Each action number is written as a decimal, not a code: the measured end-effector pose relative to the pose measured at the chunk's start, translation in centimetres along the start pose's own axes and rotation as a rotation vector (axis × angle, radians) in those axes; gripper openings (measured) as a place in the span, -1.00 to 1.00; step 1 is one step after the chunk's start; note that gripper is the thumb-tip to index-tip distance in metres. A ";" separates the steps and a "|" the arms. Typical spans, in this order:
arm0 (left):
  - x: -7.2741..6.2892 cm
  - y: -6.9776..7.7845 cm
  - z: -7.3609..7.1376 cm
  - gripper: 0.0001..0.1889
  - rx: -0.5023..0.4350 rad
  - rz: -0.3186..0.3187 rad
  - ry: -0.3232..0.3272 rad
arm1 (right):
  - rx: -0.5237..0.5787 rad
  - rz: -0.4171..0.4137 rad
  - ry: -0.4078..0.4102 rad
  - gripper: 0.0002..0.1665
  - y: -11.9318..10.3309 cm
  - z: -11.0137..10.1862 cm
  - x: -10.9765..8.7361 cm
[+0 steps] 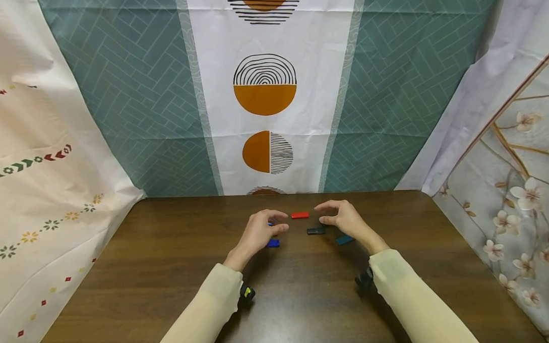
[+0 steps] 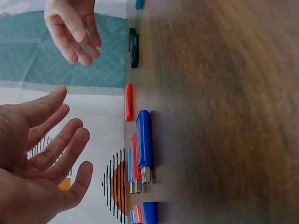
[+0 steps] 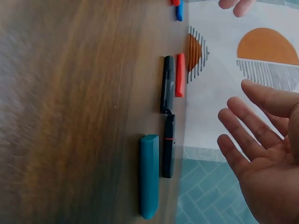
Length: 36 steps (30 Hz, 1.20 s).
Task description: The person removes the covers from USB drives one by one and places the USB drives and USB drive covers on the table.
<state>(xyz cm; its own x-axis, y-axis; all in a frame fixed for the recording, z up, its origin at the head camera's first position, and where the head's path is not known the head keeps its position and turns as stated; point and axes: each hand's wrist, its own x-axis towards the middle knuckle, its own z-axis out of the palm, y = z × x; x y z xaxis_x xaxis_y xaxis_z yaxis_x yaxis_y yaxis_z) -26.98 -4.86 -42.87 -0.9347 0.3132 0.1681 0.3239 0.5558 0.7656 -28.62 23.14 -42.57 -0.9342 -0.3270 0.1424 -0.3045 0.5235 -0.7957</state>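
A person's two hands hover over a scatter of small USB sticks near the far edge of a dark wooden table (image 1: pixel 171 269), in front of hanging patterned cloths. The left hand (image 1: pixel 260 231) hangs with fingers relaxed and spread, holding nothing, above the blue sticks (image 2: pixel 144 140); one blue stick (image 1: pixel 273 243) peeks out just near of it. The right hand (image 1: pixel 343 219) is likewise empty, fingers loosely bent, above the black stick (image 1: pixel 316 231) with the teal stick (image 1: pixel 344 239) just to its right. A red stick (image 1: pixel 299 215) lies between the two hands, slightly farther off, touched by neither.

By the look of it, this is the moment between picks: nothing is gripped, and both hands are poised over the pieces. The next move would seem to call for a hand lowering and pinching one slim stick by its long edges without nudging its close neighbours.
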 end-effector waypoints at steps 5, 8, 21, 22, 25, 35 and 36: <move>0.7 -0.2 0.1 -0.70 -0.008 0.000 0.001 | -0.004 0.001 -0.029 -0.56 0.6 0.0 1.5; 1.0 -0.2 0.2 -0.69 -0.016 -0.009 -0.005 | -0.004 0.025 -0.047 -0.56 0.8 0.1 2.3; 2.1 0.0 0.6 -0.69 -0.018 -0.033 -0.025 | -0.059 0.072 -0.114 -0.56 1.6 1.3 5.1; 2.1 0.0 0.6 -0.70 -0.020 -0.035 -0.024 | -0.065 0.072 -0.116 -0.56 1.7 1.4 5.2; 2.1 0.0 0.5 -0.69 -0.026 -0.034 -0.021 | -0.083 0.068 -0.125 -0.57 1.7 1.8 5.6; 2.0 -0.2 0.5 -0.71 -0.016 -0.022 -0.019 | -0.077 0.091 -0.126 -0.58 2.0 2.8 6.3; 2.0 -0.3 0.5 -0.71 -0.013 -0.020 -0.018 | -0.078 0.093 -0.122 -0.58 2.0 3.0 6.4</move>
<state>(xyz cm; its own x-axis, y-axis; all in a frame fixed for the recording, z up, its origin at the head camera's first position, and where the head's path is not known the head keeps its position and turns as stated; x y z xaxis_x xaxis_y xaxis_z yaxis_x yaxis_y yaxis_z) -28.84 -4.02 -43.04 -0.9381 0.3160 0.1415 0.3031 0.5518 0.7769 -34.66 19.79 -45.03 -0.9312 -0.3645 -0.0061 -0.2354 0.6140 -0.7534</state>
